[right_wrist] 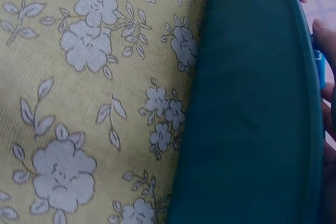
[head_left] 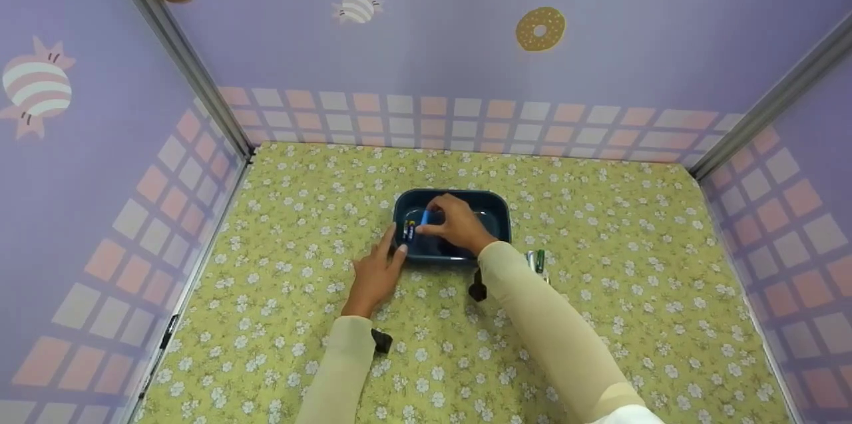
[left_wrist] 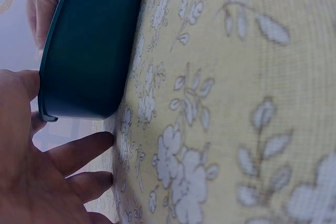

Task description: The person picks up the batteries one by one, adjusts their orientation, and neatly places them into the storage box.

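A dark teal rectangular tray (head_left: 496, 211) stands on the flowered cloth. Over its inside, my right hand (head_left: 459, 223) pinches a blue battery (head_left: 425, 217) between thumb and fingers; part of this battery (right_wrist: 319, 66) shows past the rim in the right wrist view. Just beside it, dark batteries (head_left: 409, 231) with yellow ends lie at the tray's left side. My left hand (head_left: 378, 271) rests at the tray's near left corner, thumb at the rim, its other fingers extended outside. In the left wrist view, fingertips (left_wrist: 102, 182) of this hand reach down to the cloth.
Green (head_left: 540, 260) and silver (head_left: 530, 259) batteries lie on the cloth right of the tray, partly hidden by the right sleeve (head_left: 532, 311). A purple wall (head_left: 439, 58) closes off the back, with others at both sides.
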Tool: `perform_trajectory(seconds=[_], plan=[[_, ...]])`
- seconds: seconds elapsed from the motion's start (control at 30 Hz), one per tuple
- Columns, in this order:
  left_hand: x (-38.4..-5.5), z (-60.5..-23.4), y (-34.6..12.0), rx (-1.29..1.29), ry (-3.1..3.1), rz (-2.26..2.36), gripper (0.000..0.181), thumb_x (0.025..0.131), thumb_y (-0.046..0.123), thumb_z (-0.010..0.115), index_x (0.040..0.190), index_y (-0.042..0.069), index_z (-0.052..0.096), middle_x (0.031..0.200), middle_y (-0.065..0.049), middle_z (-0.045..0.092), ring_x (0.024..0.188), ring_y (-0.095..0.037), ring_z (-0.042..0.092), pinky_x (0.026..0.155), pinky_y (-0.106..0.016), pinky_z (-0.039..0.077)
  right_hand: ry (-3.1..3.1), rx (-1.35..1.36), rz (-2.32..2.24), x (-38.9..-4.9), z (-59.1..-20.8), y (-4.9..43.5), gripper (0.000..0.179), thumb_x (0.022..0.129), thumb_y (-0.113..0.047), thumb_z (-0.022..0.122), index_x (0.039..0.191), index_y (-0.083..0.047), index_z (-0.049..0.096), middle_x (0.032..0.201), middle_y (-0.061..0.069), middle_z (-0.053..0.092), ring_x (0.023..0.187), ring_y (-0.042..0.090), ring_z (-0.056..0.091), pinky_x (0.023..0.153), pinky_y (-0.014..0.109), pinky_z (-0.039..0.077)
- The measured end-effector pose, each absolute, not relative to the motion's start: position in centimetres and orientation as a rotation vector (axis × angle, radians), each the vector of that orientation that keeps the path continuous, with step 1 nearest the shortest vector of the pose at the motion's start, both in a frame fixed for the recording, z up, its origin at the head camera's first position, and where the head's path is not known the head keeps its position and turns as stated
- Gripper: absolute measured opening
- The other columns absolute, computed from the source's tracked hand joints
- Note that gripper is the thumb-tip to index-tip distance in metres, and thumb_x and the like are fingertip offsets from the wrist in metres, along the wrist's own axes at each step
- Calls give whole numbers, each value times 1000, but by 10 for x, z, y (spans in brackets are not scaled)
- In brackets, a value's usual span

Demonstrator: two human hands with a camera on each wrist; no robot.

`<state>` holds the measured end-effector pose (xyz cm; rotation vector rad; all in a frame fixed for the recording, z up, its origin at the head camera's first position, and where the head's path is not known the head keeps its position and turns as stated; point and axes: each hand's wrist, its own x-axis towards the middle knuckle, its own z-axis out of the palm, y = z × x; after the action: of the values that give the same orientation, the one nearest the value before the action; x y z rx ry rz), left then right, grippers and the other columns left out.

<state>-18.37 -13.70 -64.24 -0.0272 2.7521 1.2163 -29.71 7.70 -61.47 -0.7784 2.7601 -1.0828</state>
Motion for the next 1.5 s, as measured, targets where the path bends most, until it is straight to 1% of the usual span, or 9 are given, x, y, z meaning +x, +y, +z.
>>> perform_trajectory(seconds=[0.23, 0.53, 0.7, 0.93, 1.3, 1.5], plan=[[-183, -642, -137, -19, 2747, 1205, 67, 103, 69, 32, 162, 50, 7, 165, -11, 34, 150, -47, 33, 118, -76, -2, 2779, -782, -1000, -297, -622, 70, 46, 85, -45, 84, 114, -12, 69, 108, 5, 66, 93, 18, 62, 86, 38, 56], [-182, -643, -137, -20, 2743, 1229, 67, 102, 72, 31, 162, 50, 8, 165, -10, 35, 151, -45, 31, 119, -75, -4, 2755, -750, -975, -297, -633, 65, 49, 84, -50, 82, 112, -11, 69, 104, 5, 65, 89, 18, 59, 83, 38, 55], [-182, -644, -137, -11, 2748, 1236, 67, 103, 71, 31, 162, 49, 9, 165, -11, 34, 150, -46, 32, 119, -75, -3, 2750, -747, -965, -297, -639, 63, 49, 84, -49, 83, 112, -10, 69, 103, 5, 65, 89, 18, 59, 82, 38, 55], [-184, -642, -137, -32, 2731, 1221, 67, 103, 70, 32, 162, 50, 7, 165, -9, 35, 153, -43, 27, 119, -75, -4, 2767, -785, -965, -298, -644, 62, 46, 83, -46, 85, 109, -11, 70, 102, 6, 65, 88, 19, 59, 81, 39, 55], [-184, -640, -137, -31, 2714, 1234, 67, 102, 71, 32, 161, 52, 7, 166, -10, 32, 153, -45, 26, 119, -74, -6, 2797, -789, -909, -297, -644, 61, 49, 84, -45, 84, 115, -10, 70, 107, 7, 64, 93, 21, 61, 84, 41, 57], [-183, -640, -137, -26, 2721, 1239, 67, 102, 71, 31, 161, 51, 8, 166, -9, 32, 153, -44, 27, 120, -74, -6, 2821, -809, -854, -298, -647, 61, 54, 84, -50, 83, 120, -11, 70, 110, 8, 64, 95, 22, 62, 85, 42, 57]])
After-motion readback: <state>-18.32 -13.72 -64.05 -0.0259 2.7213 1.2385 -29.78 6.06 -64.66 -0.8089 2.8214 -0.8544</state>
